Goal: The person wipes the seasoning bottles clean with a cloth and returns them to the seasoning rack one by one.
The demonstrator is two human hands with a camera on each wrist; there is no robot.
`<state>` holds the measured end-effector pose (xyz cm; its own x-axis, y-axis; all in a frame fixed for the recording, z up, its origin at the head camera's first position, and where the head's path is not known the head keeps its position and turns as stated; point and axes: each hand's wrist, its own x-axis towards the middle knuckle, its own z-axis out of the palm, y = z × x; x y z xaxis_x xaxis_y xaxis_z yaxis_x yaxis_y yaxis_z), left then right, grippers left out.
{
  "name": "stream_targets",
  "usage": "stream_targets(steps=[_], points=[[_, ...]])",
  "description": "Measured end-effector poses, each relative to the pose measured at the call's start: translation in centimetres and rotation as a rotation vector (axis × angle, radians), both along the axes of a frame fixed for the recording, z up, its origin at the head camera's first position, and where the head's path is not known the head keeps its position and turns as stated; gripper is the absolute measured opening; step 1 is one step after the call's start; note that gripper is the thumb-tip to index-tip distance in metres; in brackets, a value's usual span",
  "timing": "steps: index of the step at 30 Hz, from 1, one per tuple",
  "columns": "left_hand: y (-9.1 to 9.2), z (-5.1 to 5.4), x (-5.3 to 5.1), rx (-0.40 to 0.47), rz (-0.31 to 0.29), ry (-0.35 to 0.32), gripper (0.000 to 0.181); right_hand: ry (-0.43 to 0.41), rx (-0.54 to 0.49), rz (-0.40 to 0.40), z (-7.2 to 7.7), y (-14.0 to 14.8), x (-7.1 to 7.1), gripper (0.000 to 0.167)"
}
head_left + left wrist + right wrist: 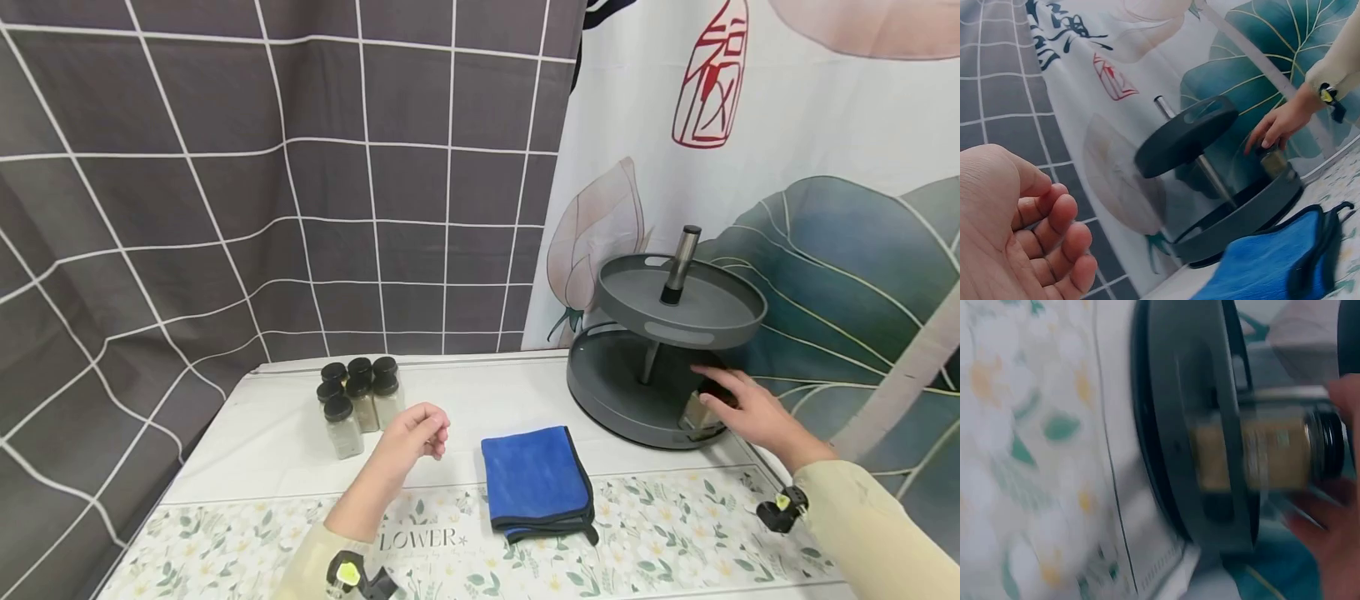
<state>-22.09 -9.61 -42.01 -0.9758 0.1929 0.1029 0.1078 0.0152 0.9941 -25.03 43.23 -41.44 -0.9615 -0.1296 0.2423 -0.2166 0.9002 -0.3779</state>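
Observation:
My right hand (750, 412) is at a square glass spice jar (696, 414) with a black lid and tan contents, on the lower tier of a dark grey two-tier turntable (611, 392). Thumb and fingers are around the lid (1330, 442) in the blurred right wrist view. The jar stands just inside the tier's rim (1179, 425). My left hand (416, 433) hovers over the white tabletop, fingers loosely curled and holding nothing; the left wrist view also shows this hand (1029, 231). Several similar black-lidded jars (360, 400) stand grouped left of it.
A folded blue cloth (536, 479) with black edging lies between the hands on a floral mat (660, 525). The turntable's upper tier (720, 292) and metal post (684, 254) rise above the right hand's area. Curtains (405, 183) hang behind the table.

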Motion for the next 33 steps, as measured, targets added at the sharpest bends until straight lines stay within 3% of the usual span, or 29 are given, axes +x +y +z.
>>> stream_targets(steps=[3, 7, 9, 11, 13, 15, 19, 22, 24, 27, 33], points=[[-1.3, 0.3, -0.2, -0.119, 0.219, 0.147, 0.012, 0.198, -0.015, 0.0, -0.3, -1.7, 0.4, 0.051], [-3.9, 0.1, -0.8, -0.314, 0.62, 0.403, 0.034, 0.451, 0.023, 0.147, -0.8, -5.4, 0.7, 0.032], [-5.2, -0.5, -1.1, -0.402, 0.772, 0.465, 0.054, 0.502, 0.051, 0.25, -1.1, -7.7, 0.8, 0.027], [-6.1, -1.4, -1.4, -0.484, 0.854, 0.46, 0.074, 0.506, 0.069, 0.34, -1.3, -10.3, 1.0, 0.026], [-6.8, -2.5, -1.5, -0.543, 0.872, 0.395, 0.089, 0.46, 0.077, 0.419, -1.5, -12.9, 1.4, 0.026], [-7.2, -3.6, -1.6, -0.55, 0.835, 0.31, 0.096, 0.37, 0.089, 0.488, -1.7, -15.6, 2.1, 0.031], [-7.8, -5.6, -1.8, -0.512, 0.772, 0.165, 0.09, 0.065, 0.152, 0.588, -2.6, -20.2, 3.7, 0.071], [-8.2, -6.7, -2.0, -0.5, 0.756, 0.109, 0.081, -0.195, 0.225, 0.584, -3.5, -22.6, 4.8, 0.102], [-8.6, -7.3, -2.2, -0.51, 0.746, 0.081, 0.076, -0.307, 0.278, 0.545, -4.0, -23.8, 5.3, 0.11], [-9.1, -7.6, -2.3, -0.533, 0.719, 0.055, 0.07, -0.326, 0.335, 0.479, -4.4, -25.1, 5.5, 0.097], [-9.2, -7.0, -2.0, -0.576, 0.622, 0.019, 0.064, -0.176, 0.384, 0.421, -4.5, -26.0, 5.1, 0.059]])
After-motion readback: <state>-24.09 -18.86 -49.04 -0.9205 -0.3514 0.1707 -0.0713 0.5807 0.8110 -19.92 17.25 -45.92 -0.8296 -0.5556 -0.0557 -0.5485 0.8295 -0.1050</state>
